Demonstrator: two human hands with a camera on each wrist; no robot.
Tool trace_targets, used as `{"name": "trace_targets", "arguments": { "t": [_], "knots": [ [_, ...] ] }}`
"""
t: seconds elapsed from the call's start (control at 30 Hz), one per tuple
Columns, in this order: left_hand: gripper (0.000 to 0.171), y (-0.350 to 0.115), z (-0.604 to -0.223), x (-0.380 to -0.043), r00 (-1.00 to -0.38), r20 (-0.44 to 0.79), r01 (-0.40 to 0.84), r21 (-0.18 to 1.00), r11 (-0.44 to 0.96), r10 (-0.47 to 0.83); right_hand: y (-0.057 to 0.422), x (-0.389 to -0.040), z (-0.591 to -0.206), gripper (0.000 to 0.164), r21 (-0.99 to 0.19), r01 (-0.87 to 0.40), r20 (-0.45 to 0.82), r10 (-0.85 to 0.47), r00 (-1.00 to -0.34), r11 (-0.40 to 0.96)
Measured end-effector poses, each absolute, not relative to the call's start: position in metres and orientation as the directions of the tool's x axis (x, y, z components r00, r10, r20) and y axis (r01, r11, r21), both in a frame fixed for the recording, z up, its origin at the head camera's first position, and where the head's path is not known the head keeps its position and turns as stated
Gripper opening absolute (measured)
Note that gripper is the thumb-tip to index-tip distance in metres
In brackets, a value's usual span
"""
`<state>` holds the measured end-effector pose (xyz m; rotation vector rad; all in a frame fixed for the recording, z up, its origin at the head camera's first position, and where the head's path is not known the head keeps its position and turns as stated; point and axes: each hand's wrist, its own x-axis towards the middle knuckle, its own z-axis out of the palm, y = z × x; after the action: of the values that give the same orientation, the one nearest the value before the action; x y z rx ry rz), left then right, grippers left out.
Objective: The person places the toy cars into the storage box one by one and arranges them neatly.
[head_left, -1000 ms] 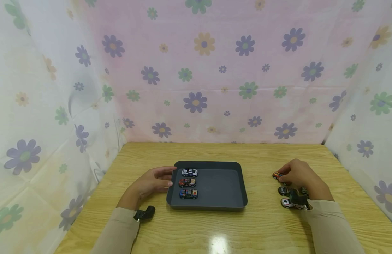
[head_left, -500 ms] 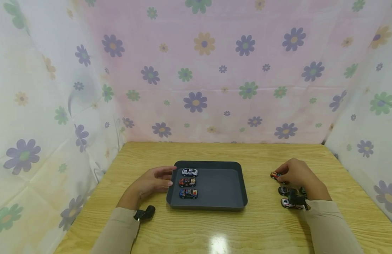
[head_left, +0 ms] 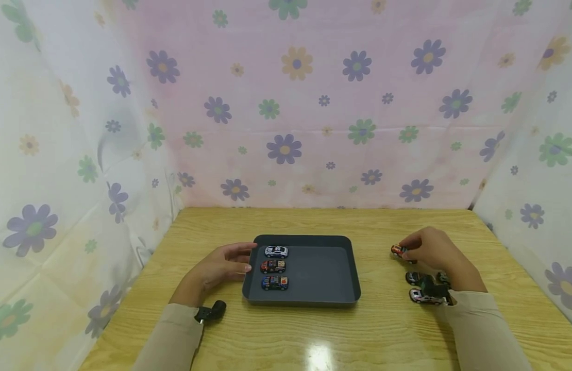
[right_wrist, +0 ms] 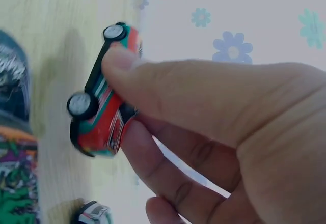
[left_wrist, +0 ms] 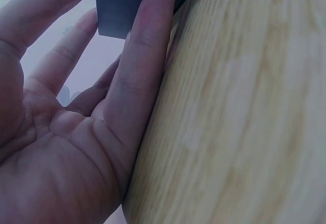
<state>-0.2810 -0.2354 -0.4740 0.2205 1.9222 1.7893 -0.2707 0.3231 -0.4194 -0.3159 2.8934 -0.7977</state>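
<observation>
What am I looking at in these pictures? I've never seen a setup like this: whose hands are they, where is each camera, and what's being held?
There is no machine here, just a person's bare left hand and right hand. The wide picture comes from a camera on the head; each close-up comes from a camera on one wrist.

On the wooden table sits a dark gray tray holding a white car, a red car and a blue car. To its right are a dark car, a white-bodied car and a partly hidden car.

The right hand pinches a red-and-green toy car. The left hand is at the tray's left edge, fingers spread.
</observation>
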Motion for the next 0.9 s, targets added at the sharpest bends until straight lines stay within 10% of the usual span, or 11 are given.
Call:
{"name": "trace_targets", "arguments": {
  "t": [0.9],
  "knots": [
    [0.077,-0.236,-0.475,-0.282,-0.864,-0.246,-0.215,0.969,0.119,0.439,0.291,-0.277,-0.403,0.032,-0.621,-0.239,0.039,-0.275,-0.961,0.746]
  ]
}}
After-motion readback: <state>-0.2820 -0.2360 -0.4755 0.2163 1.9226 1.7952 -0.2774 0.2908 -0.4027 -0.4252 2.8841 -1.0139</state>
